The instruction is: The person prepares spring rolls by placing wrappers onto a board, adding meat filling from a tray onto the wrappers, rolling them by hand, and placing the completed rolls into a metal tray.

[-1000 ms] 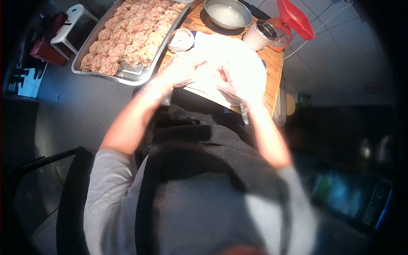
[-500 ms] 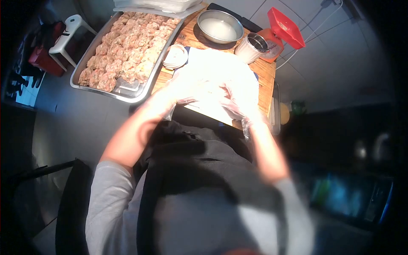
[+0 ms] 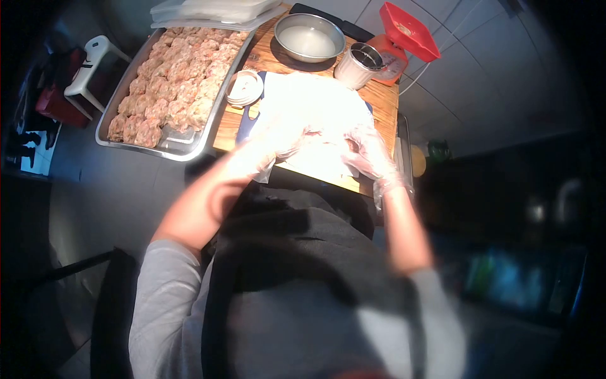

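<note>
My left hand [image 3: 284,140], in a clear plastic glove, is over the near part of a white, glare-washed sheet or surface [image 3: 312,95]. Across from it, my right hand [image 3: 369,153], gloved the same way, has its fingers curled inward. Both hands appear closed at the white material; strong light hides what lies between the fingers. Part of a blue board [image 3: 248,125] shows under the white surface. Left of the hands, a metal tray [image 3: 180,150] holds rows of meat-mixture balls [image 3: 180,79]. A small stack of round pale pieces [image 3: 244,88] sits between tray and board.
Behind the hands stand a metal bowl of whitish liquid [image 3: 309,39], a light canister with a dark interior [image 3: 358,68] and an orange-red scale [image 3: 410,35]. Clear plastic lids [image 3: 218,11] rest over the tray's far end. A white stool [image 3: 95,69] stands at left.
The camera view has shifted, so the table and tray appear further left and slightly lower. My hands sit a little further right over the white surface.
</note>
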Action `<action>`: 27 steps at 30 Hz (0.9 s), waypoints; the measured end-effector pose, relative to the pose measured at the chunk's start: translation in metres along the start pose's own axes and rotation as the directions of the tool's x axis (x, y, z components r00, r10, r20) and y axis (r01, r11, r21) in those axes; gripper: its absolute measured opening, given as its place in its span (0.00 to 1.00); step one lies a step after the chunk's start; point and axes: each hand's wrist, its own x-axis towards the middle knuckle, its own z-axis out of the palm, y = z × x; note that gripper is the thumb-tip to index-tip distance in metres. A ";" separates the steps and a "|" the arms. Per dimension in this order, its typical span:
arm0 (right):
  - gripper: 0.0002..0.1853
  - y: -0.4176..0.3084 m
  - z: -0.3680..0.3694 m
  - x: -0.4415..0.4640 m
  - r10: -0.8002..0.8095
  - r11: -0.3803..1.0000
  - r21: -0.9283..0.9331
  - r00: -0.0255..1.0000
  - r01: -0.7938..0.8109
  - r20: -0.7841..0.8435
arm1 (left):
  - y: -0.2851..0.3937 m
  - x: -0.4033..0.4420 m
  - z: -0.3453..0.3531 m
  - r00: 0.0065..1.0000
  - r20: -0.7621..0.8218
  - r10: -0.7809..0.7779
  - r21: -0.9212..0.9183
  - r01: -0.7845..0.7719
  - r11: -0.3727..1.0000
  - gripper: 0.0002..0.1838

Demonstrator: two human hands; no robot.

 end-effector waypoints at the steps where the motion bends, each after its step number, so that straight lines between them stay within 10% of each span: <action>1: 0.16 0.003 -0.001 -0.003 -0.047 0.998 -0.031 0.998 0.046 -0.037 | -0.001 -0.001 0.000 1.000 -0.009 -0.014 -0.021 0.014 1.000 0.14; 13: 0.18 0.032 0.009 -0.010 -0.180 0.981 -0.100 0.970 0.165 -0.161 | -0.006 0.005 -0.005 0.941 0.267 0.207 0.639 -0.334 0.693 0.17; 24: 0.24 0.040 0.007 -0.021 -0.030 0.999 -0.033 0.996 0.027 -0.079 | -0.011 0.015 0.054 0.983 0.183 -0.012 0.546 -0.091 0.833 0.19; 27: 0.23 0.041 0.004 -0.027 -0.094 0.995 0.019 0.982 0.098 -0.161 | -0.036 0.019 0.047 0.963 0.193 0.190 0.294 -0.242 0.925 0.15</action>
